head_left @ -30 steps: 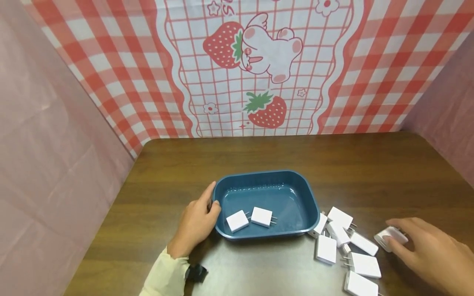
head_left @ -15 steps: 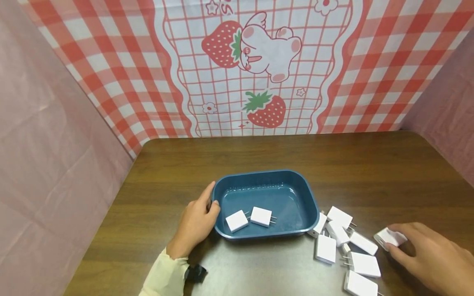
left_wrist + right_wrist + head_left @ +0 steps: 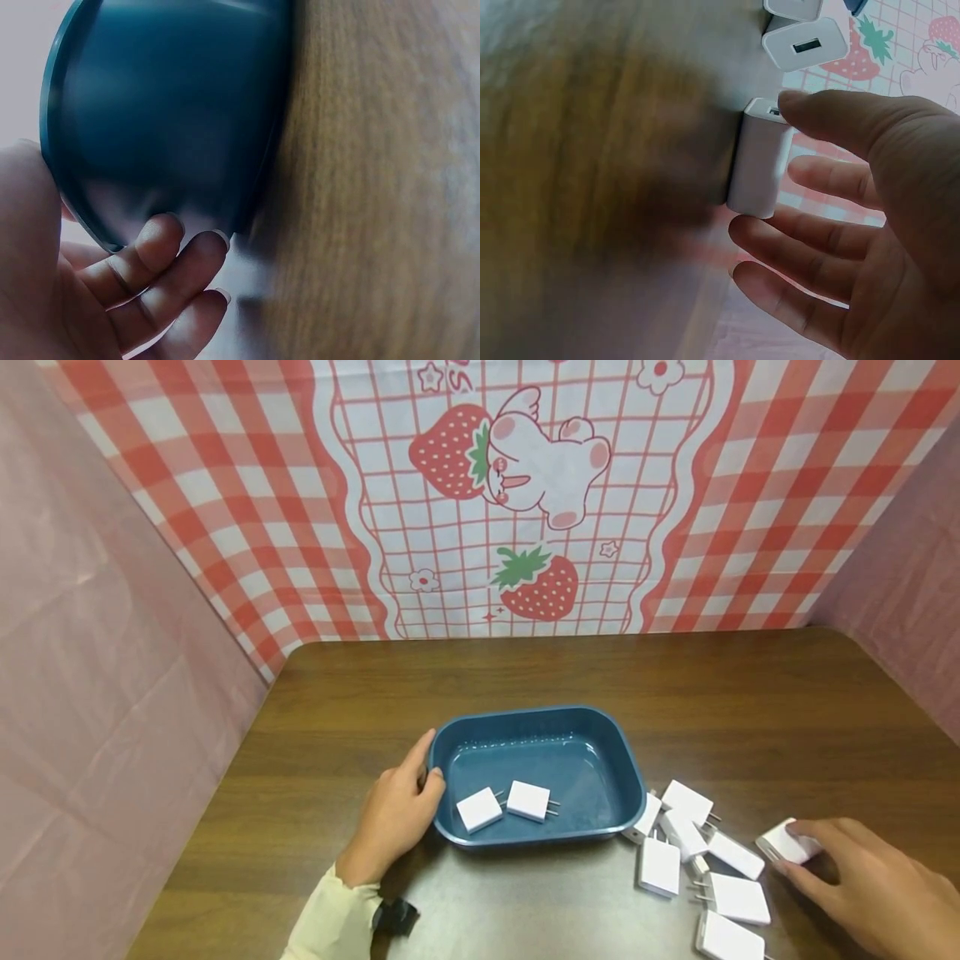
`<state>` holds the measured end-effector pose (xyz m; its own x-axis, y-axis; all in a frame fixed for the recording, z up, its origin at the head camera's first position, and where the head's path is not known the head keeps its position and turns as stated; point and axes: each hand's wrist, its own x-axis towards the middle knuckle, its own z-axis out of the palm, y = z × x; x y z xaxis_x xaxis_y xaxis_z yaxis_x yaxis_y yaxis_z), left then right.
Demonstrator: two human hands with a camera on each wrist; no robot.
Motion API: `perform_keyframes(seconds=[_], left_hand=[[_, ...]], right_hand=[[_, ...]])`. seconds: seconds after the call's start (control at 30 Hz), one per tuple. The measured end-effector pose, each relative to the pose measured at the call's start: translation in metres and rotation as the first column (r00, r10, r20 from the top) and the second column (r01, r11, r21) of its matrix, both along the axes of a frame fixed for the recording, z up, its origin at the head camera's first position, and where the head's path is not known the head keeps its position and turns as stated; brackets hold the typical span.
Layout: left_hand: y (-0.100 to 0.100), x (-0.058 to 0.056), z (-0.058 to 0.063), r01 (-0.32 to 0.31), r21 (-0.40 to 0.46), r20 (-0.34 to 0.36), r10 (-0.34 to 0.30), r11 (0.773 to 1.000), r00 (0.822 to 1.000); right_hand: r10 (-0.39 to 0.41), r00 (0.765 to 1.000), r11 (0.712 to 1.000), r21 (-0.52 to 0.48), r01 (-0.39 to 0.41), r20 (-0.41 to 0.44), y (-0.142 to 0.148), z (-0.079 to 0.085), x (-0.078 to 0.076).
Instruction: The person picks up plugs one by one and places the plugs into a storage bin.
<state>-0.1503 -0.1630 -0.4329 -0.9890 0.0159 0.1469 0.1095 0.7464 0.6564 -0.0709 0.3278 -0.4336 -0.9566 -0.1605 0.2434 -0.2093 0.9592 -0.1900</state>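
My left hand holds the left end of a dark blue tray. Fingers curl against its outer wall in the left wrist view, and the thumb lies at the rim in the head view. Two white charger plugs, a left one and a right one, lie inside. At the right, my right hand pinches another white charger plug between thumb and fingers. That charger plug is low at the tabletop in the right wrist view, with its USB port at one end.
Several more white charger plugs lie in a loose cluster between the tray and my right hand, one against the tray's right corner. The wooden table ends at a checked strawberry cloth behind. Pink cloth hangs at the left.
The right hand's fingers have drawn in on the charger plug, which has turned slightly. My left hand and the tray have stayed in place.
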Motion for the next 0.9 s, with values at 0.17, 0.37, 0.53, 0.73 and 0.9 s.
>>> perform_keyframes(seconds=[0.17,0.37,0.53,0.73,0.9], left_hand=[[0.0002,0.0006,0.0001,-0.003,-0.002,0.013,0.003,1.000,1.000],[0.0007,0.0005,0.0007,-0.004,-0.001,0.010,0.004,1.000,1.000],[0.0011,0.0005,0.0009,-0.005,0.003,0.023,0.005,1.000,1.000],[0.0010,0.0006,0.0011,-0.006,0.004,0.032,0.005,1.000,0.999],[0.0010,0.0008,0.0013,-0.006,0.008,0.035,0.006,1.000,0.999]], right_hand=[[-0.033,0.997,0.999,0.022,0.032,0.075,0.0007,0.0013,-0.0010],[-0.072,0.985,0.997,0.053,0.064,0.156,-0.0002,0.0062,-0.0023],[-0.073,0.986,0.996,0.052,0.066,0.147,-0.0004,0.0068,-0.0021],[-0.090,0.982,0.995,0.049,0.083,0.165,0.0000,0.0067,-0.0011],[-0.090,0.985,0.996,0.036,0.086,0.144,0.0006,0.0065,-0.0014]])
